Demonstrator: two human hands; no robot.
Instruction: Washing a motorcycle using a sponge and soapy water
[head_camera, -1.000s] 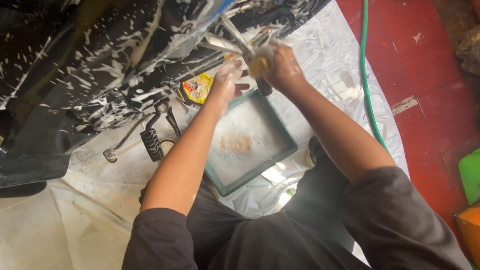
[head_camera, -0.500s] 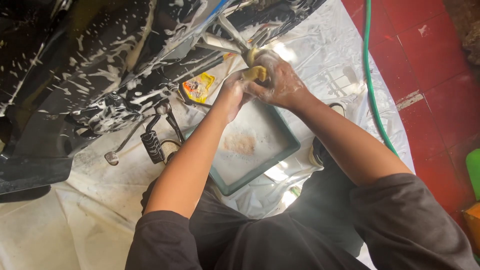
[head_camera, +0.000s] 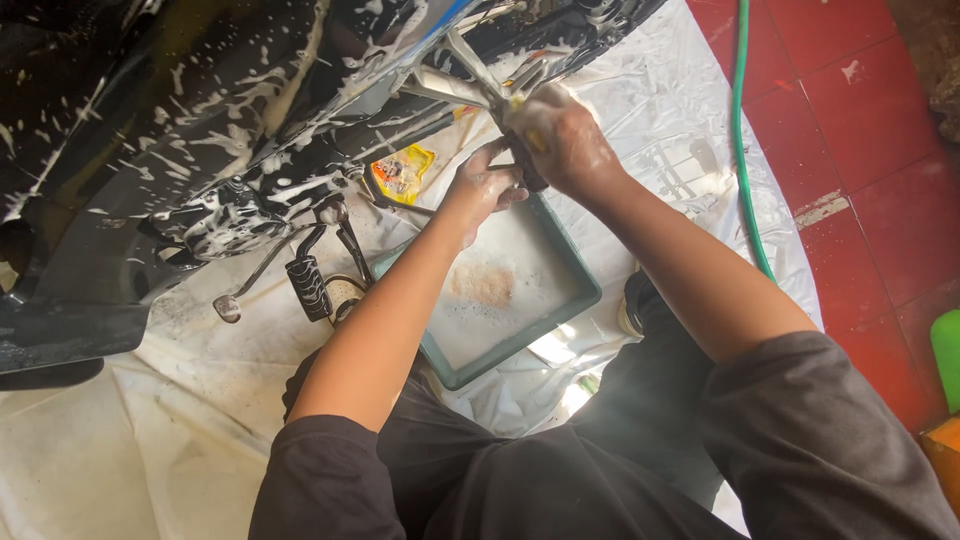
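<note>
A black motorcycle (head_camera: 200, 120) streaked with white soap foam fills the upper left. My right hand (head_camera: 562, 140), covered in suds, is closed on a yellow sponge (head_camera: 518, 101) and presses it against a silver bracket (head_camera: 450, 85) of the bike. Just below, my left hand (head_camera: 485, 188) curls its fingers round a dark bar (head_camera: 528, 178) that hangs from the same bracket. Both forearms reach over a teal tray (head_camera: 588, 292) of foamy, brownish water lying on the sheet under them.
A white plastic sheet (head_camera: 150, 430) covers the ground under the bike. A yellow sachet (head_camera: 402, 172) lies by the tray; a black footpeg (head_camera: 308, 285) and lever jut out at left. A green hose (head_camera: 740, 150) runs over red tiles (head_camera: 860, 130). A green object (head_camera: 948, 355) sits at the right edge.
My right hand has slid the sponge a little up and left along the silver bracket. My left hand has closed in under it onto the dark bar.
</note>
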